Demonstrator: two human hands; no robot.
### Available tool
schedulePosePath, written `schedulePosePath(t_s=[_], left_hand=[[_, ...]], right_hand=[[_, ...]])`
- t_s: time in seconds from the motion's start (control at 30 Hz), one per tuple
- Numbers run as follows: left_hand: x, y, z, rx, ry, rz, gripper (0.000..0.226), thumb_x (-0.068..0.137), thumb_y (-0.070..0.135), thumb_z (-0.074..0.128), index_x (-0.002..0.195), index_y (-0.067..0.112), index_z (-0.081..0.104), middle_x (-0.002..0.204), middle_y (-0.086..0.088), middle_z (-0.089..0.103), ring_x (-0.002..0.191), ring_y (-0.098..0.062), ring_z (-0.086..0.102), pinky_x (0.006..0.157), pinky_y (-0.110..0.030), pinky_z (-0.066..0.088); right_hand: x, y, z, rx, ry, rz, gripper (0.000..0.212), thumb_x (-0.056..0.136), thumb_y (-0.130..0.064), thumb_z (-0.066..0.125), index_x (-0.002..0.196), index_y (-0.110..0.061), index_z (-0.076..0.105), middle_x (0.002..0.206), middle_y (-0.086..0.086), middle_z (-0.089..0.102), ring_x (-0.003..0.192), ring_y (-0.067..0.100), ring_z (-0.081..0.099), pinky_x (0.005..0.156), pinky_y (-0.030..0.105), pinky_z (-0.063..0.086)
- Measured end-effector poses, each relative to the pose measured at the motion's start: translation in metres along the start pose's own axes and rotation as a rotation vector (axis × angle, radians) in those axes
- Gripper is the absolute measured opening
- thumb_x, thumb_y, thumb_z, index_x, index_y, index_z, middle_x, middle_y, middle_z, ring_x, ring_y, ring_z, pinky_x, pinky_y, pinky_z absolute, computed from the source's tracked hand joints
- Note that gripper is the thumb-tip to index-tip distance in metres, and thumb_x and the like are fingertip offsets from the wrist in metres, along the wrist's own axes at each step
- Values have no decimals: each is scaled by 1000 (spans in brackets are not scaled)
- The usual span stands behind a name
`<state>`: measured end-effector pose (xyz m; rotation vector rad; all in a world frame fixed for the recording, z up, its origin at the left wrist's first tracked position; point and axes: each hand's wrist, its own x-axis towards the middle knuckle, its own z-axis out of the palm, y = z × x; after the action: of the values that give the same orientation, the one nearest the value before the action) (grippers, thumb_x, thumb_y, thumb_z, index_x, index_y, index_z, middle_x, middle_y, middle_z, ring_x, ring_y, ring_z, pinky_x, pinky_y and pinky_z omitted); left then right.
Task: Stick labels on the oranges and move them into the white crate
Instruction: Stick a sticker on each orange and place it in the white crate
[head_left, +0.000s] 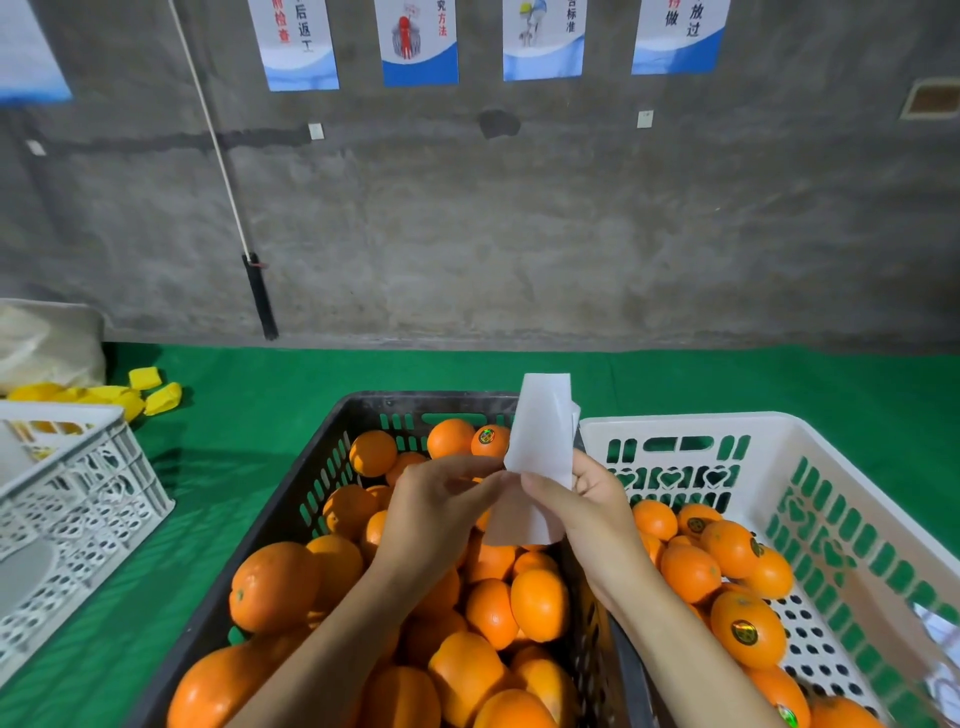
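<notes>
Two hands meet over the black crate (415, 401), both holding a white label sheet (540, 436) upright above its far right corner. The left hand (436, 499) pinches the sheet's left edge with its fingertips; the right hand (587, 504) grips the sheet, thumb across the front. Unlabelled oranges (275, 587) fill the black crate, with one stickered orange (491, 440) at its far end. Touching its right side, the white crate (779, 431) holds several labelled oranges (748, 629). Left of the black crate, well apart, stands another white basket (93, 483) on green cloth (234, 467).
</notes>
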<state>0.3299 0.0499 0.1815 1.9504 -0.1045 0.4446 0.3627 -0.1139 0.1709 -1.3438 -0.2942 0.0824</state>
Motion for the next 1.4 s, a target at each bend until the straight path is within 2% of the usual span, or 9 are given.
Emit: schedulePosePath(t_s=[0.23,0.43,0.6,0.73,0.83,0.97,1.07,1.2,1.4], left_hand=[[0,2,-3,-6,-38,-17,29,80,54,65,103,38,74,94,27,71,93,7,68,63,-18,59],[2,0,-6,146,-55,54,23,92,42,62,111,36,75,98,29,67,96,2,68,67,-17,59],[0,-4,-5,339,-25,146,25,97,33,62,120,31,73,111,12,73,95,-8,68,69,-15,58],[0,-4,-5,562,29,287,22,98,29,63,117,27,75,96,10,76,73,-5,66,55,-19,55],[0,-4,-6,611,17,357,19,97,23,64,112,25,76,90,7,76,73,-8,67,57,-29,58],[1,-3,-8,554,169,283,12,92,20,70,100,23,79,80,6,74,63,-8,64,51,-32,56],[0,-2,-14,595,257,371,10,89,19,73,96,20,79,81,8,74,60,1,56,47,-13,44],[-6,-10,-1,732,12,639,14,91,23,65,88,18,78,89,5,76,73,-10,69,52,-28,54],[-13,-44,29,940,-159,402,27,98,26,53,83,15,73,81,0,68,68,-17,65,52,-38,53]], right_hand=[[1,1,-1,4,1,-8,23,91,-15,70,108,-29,72,104,0,76,96,17,72,72,25,58],[1,2,0,-39,-21,-30,24,85,-29,71,107,-20,74,102,3,76,96,18,72,73,25,57],[2,8,-2,-98,-28,-54,14,93,-19,69,106,-21,74,101,1,77,95,16,72,73,24,56],[4,11,0,-156,-15,-57,13,94,-20,69,105,-18,74,99,1,77,96,20,71,77,33,59],[5,12,2,-170,-8,-61,14,92,-24,69,103,-18,75,96,2,77,94,22,72,75,34,59],[5,10,2,-159,55,-77,12,93,-17,68,101,-23,75,95,-3,77,91,15,72,70,26,59],[6,9,-4,-83,237,-62,20,90,-4,65,92,-21,76,88,-2,77,81,14,73,63,25,56],[11,6,-13,112,481,-49,14,89,3,60,92,-6,71,83,3,75,77,20,69,63,31,56],[13,10,-18,60,537,-28,5,89,-4,62,89,-1,66,80,16,67,74,24,60,68,35,48]])
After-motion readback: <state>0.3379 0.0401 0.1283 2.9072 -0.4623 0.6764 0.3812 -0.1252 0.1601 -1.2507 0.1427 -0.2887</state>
